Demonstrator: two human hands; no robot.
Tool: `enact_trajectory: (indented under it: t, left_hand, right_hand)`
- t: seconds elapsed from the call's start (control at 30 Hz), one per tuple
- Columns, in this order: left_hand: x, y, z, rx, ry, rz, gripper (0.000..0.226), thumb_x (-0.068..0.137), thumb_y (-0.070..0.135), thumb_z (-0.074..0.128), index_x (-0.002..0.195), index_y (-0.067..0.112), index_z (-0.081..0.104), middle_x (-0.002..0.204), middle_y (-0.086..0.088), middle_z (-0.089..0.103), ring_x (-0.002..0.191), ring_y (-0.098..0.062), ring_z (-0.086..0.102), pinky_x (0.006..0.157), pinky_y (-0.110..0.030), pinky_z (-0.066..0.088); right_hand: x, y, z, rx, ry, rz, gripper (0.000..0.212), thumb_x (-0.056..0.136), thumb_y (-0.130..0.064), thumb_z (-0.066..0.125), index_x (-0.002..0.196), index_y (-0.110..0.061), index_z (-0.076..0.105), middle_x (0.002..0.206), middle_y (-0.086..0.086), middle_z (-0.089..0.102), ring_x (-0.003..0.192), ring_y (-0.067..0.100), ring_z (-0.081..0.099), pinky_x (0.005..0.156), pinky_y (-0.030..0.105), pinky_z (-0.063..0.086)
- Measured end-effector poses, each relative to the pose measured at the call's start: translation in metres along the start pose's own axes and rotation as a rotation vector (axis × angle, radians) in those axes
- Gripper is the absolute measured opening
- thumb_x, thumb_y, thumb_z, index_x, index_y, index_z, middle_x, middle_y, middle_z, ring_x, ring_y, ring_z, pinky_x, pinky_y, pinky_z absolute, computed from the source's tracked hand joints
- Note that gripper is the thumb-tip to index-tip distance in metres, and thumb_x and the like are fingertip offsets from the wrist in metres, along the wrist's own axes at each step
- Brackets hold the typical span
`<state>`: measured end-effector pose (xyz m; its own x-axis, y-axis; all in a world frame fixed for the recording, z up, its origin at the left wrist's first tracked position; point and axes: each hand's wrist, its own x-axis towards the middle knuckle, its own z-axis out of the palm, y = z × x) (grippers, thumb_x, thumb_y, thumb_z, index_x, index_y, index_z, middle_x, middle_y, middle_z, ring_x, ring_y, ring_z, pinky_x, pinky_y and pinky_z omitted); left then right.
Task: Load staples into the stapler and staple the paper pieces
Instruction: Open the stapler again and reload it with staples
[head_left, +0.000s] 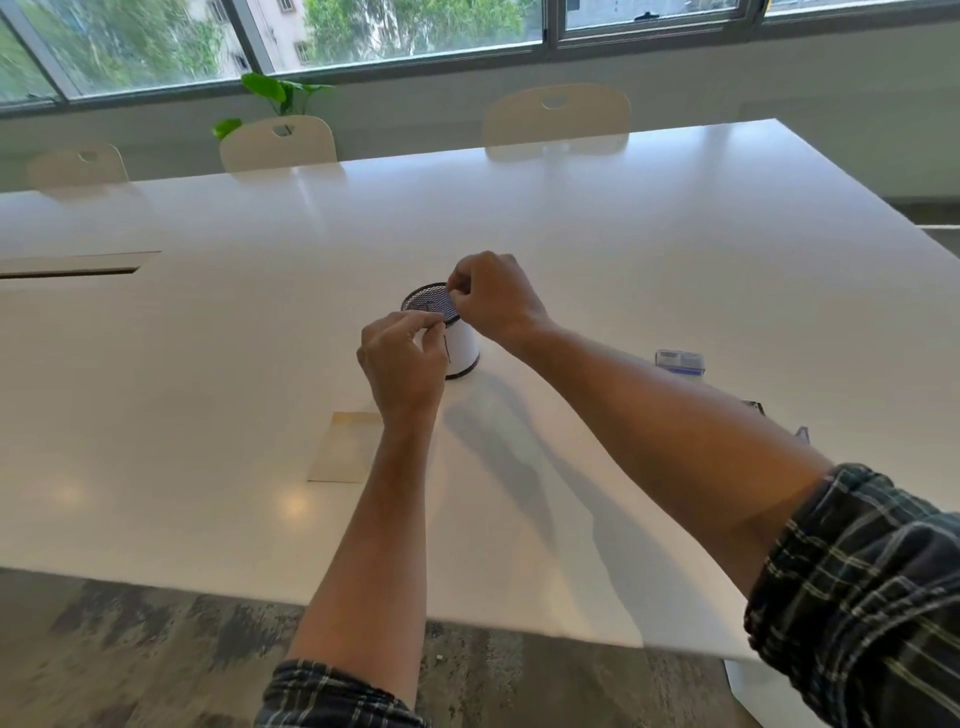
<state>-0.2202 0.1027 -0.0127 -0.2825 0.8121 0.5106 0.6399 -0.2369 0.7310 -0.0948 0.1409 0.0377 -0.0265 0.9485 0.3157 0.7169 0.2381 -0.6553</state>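
Pinching something too small to identify over the mesh cup (441, 322), both the left hand (402, 358) and right hand (493, 299) show narrow fingertips; paper (345, 447) at 7 o'clock looks light and floppy, best lifted by an edge.

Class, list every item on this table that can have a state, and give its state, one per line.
Black mesh cup with white paper wrap: upright, open-topped, paper around its wall.
Left hand: pinched at the paper's edge.
Right hand: pinched at the cup's rim.
Clear blue-edged staple box: lying flat, apart from hands.
Tan paper sheet: flat on the white table.
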Motion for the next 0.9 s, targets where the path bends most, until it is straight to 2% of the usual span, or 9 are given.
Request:
enact_trajectory:
  t: [0.13,0.33,0.43,0.53,0.6,0.7,0.73,0.8,0.9]
  left_hand:
    - [0.003,0.0,0.001,0.011,-0.011,0.007,0.017,0.087,0.012,0.073,0.098,0.021,0.082,0.105,0.002,0.077,0.111,-0.026,0.06,0.099,-0.045,0.046]
    - [0.002,0.007,0.006,0.044,0.021,0.02,0.017,0.088,0.014,0.072,0.098,0.025,0.08,0.106,0.004,0.074,0.113,-0.026,0.058,0.097,-0.04,0.043]
    - [0.0,0.02,0.011,-0.005,0.043,0.084,0.018,0.087,0.014,0.069,0.098,0.024,0.08,0.104,0.004,0.073,0.108,-0.026,0.059,0.094,-0.039,0.045]
    - [-0.004,0.035,0.022,-0.075,0.068,0.165,0.016,0.087,0.008,0.067,0.096,0.015,0.079,0.096,0.0,0.073,0.092,-0.018,0.058,0.086,-0.039,0.051]
    - [-0.009,0.047,0.033,-0.134,0.04,0.207,0.015,0.088,0.003,0.066,0.096,0.01,0.077,0.091,-0.003,0.072,0.083,-0.012,0.056,0.08,-0.031,0.051]
    - [-0.022,0.068,0.053,-0.211,-0.053,0.235,0.015,0.088,0.0,0.065,0.095,0.009,0.074,0.091,-0.005,0.069,0.07,-0.006,0.058,0.07,-0.009,0.042]
    - [-0.027,0.075,0.06,-0.224,-0.086,0.233,0.015,0.088,0.001,0.064,0.095,0.011,0.073,0.091,-0.004,0.068,0.068,-0.002,0.057,0.068,-0.007,0.04]
    - [-0.037,0.087,0.075,-0.25,-0.162,0.24,0.017,0.089,0.001,0.062,0.096,0.013,0.071,0.092,-0.002,0.067,0.069,-0.001,0.058,0.067,-0.01,0.043]
    - [-0.051,0.102,0.098,-0.266,-0.296,0.272,0.016,0.088,0.001,0.061,0.096,0.012,0.068,0.094,-0.001,0.066,0.075,-0.012,0.063,0.073,-0.031,0.054]
  right_hand:
    - [0.002,0.002,0.004,-0.085,-0.032,-0.015,0.026,0.088,-0.005,0.056,0.095,-0.01,0.08,0.097,0.013,0.077,0.091,0.033,0.07,0.081,0.039,0.057]
    - [-0.001,0.01,-0.001,0.005,-0.025,-0.034,0.022,0.086,-0.003,0.061,0.093,-0.01,0.08,0.089,0.006,0.077,0.087,0.025,0.069,0.08,0.038,0.057]
    - [-0.008,0.016,-0.009,0.053,0.027,-0.071,0.02,0.083,-0.007,0.067,0.093,-0.015,0.082,0.085,-0.002,0.078,0.078,0.013,0.068,0.077,0.029,0.056]
    - [-0.018,0.027,-0.023,0.085,0.107,-0.107,0.023,0.079,-0.007,0.067,0.09,-0.019,0.082,0.077,-0.009,0.076,0.067,0.003,0.062,0.068,0.012,0.049]
    - [-0.025,0.038,-0.037,0.096,0.149,-0.119,0.022,0.077,-0.006,0.068,0.088,-0.019,0.082,0.071,-0.011,0.072,0.061,-0.003,0.06,0.063,0.005,0.042]
    - [-0.038,0.06,-0.063,0.085,0.193,-0.105,0.02,0.074,-0.005,0.07,0.084,-0.018,0.082,0.068,-0.009,0.071,0.059,-0.005,0.059,0.061,0.006,0.042]
    - [-0.042,0.068,-0.072,0.064,0.199,-0.098,0.02,0.074,-0.005,0.07,0.084,-0.018,0.082,0.068,-0.008,0.071,0.059,-0.004,0.059,0.061,0.006,0.043]
    - [-0.052,0.086,-0.091,0.023,0.198,-0.074,0.02,0.074,-0.005,0.07,0.083,-0.017,0.082,0.066,-0.008,0.069,0.058,-0.005,0.059,0.061,0.007,0.042]
    - [-0.067,0.114,-0.116,-0.038,0.154,-0.006,0.017,0.076,-0.007,0.072,0.084,-0.017,0.082,0.064,-0.006,0.069,0.057,-0.002,0.059,0.062,0.017,0.047]
